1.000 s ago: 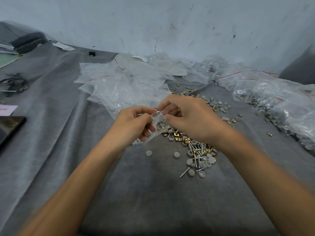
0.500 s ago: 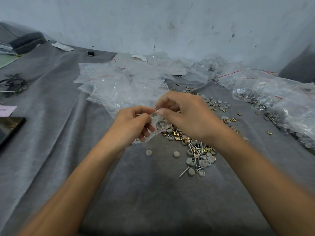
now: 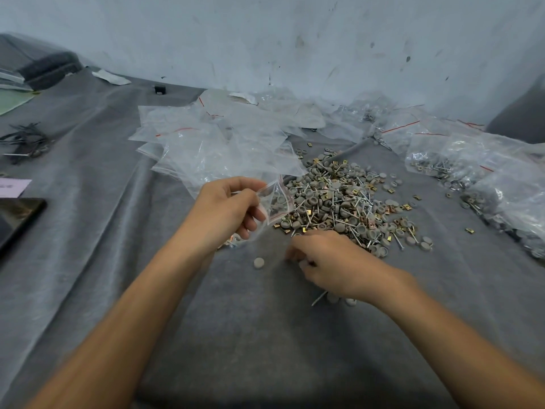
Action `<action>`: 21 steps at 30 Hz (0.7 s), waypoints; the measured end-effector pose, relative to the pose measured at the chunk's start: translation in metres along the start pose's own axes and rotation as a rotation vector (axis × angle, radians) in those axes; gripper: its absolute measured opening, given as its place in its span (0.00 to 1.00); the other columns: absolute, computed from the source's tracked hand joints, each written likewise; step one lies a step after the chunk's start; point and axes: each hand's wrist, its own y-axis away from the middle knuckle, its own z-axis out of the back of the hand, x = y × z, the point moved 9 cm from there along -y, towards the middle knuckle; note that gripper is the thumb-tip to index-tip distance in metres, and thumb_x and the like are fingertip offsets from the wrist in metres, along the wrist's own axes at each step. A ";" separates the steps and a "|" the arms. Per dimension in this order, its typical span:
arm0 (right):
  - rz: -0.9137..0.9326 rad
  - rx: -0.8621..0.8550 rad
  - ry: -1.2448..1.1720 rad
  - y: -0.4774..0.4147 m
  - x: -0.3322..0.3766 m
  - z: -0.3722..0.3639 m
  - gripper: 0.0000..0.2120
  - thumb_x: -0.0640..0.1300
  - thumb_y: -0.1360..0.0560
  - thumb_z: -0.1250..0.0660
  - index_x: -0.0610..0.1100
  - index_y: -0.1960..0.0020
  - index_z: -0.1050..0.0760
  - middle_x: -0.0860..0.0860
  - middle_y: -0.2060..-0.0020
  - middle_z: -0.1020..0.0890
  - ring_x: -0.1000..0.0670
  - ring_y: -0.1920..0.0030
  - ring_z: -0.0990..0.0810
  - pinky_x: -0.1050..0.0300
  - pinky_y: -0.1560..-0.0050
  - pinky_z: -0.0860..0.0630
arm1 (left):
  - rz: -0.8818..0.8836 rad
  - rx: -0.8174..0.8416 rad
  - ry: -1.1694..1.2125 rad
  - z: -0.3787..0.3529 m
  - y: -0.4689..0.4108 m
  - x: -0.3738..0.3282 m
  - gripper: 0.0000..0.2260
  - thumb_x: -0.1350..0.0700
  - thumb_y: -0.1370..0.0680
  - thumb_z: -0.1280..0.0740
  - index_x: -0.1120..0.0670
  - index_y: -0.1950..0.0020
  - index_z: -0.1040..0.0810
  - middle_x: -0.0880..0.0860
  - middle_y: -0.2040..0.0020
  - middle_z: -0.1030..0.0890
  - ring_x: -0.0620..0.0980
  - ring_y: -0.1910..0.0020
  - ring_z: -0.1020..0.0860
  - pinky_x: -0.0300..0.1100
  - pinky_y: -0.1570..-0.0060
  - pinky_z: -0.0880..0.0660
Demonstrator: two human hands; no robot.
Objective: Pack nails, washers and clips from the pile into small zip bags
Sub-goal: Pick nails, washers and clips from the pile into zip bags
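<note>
My left hand (image 3: 224,211) pinches a small clear zip bag (image 3: 275,202) with a red seal line, held above the grey cloth; a few grey washers show inside it. A pile of grey washers, nails and gold clips (image 3: 342,202) lies just right of the bag. My right hand (image 3: 330,261) rests low on the cloth at the pile's near edge, fingers curled down over some pieces; what it grips is hidden. A lone grey washer (image 3: 259,263) lies between my hands.
A heap of empty zip bags (image 3: 212,143) lies behind my left hand. Filled bags (image 3: 472,166) run along the right side. A dark phone (image 3: 17,219) and a pink slip (image 3: 13,186) sit at the left edge. Black wires (image 3: 23,140) lie far left.
My right hand has left the bag's mouth and dropped down to the near edge of the pile. The left hand keeps the bag, now tilted open toward the pile.
</note>
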 end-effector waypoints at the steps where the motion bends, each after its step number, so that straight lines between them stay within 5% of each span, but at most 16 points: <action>1: 0.014 -0.015 -0.020 -0.003 0.004 0.001 0.15 0.39 0.23 0.36 0.50 0.38 0.24 0.52 0.45 0.21 0.49 0.44 0.22 0.57 0.46 0.27 | 0.000 -0.001 0.001 0.000 0.000 0.000 0.12 0.66 0.22 0.37 0.54 0.47 0.17 0.53 0.68 0.18 0.46 0.73 0.25 0.37 0.76 0.28; 8: 0.083 -0.061 -0.091 -0.012 0.035 0.007 0.19 0.41 0.26 0.33 0.49 0.35 0.24 0.51 0.45 0.21 0.50 0.44 0.22 0.52 0.41 0.24 | 0.002 -0.004 0.003 0.001 0.001 -0.003 0.12 0.66 0.22 0.38 0.55 0.47 0.17 0.53 0.68 0.18 0.46 0.74 0.25 0.36 0.76 0.29; 12: 0.040 -0.109 -0.304 0.009 0.018 0.038 0.12 0.41 0.26 0.31 0.51 0.44 0.18 0.55 0.55 0.17 0.56 0.55 0.19 0.54 0.49 0.21 | -0.004 -0.011 0.005 0.003 0.001 -0.004 0.12 0.66 0.22 0.38 0.55 0.47 0.17 0.53 0.68 0.18 0.46 0.74 0.25 0.36 0.76 0.29; 15: 0.060 -0.204 -0.620 0.028 0.008 0.077 0.08 0.41 0.25 0.29 0.53 0.49 0.18 0.53 0.55 0.15 0.49 0.59 0.18 0.47 0.58 0.19 | -0.012 -0.011 0.002 0.004 0.000 -0.005 0.11 0.66 0.22 0.37 0.55 0.47 0.17 0.53 0.68 0.18 0.46 0.73 0.25 0.37 0.76 0.28; 17: 0.094 -0.329 -0.707 0.031 0.008 0.102 0.06 0.44 0.26 0.28 0.53 0.50 0.18 0.53 0.54 0.15 0.47 0.61 0.19 0.51 0.62 0.20 | -0.014 -0.005 -0.007 0.003 -0.001 -0.004 0.11 0.65 0.22 0.37 0.55 0.48 0.17 0.53 0.68 0.18 0.46 0.73 0.25 0.37 0.76 0.28; 21: 0.098 -0.407 -0.626 0.009 0.027 0.105 0.07 0.43 0.24 0.27 0.51 0.47 0.19 0.54 0.51 0.15 0.58 0.60 0.20 0.62 0.56 0.24 | -0.019 0.007 -0.001 0.006 -0.003 -0.008 0.12 0.66 0.22 0.38 0.55 0.49 0.16 0.53 0.69 0.20 0.46 0.74 0.26 0.36 0.76 0.29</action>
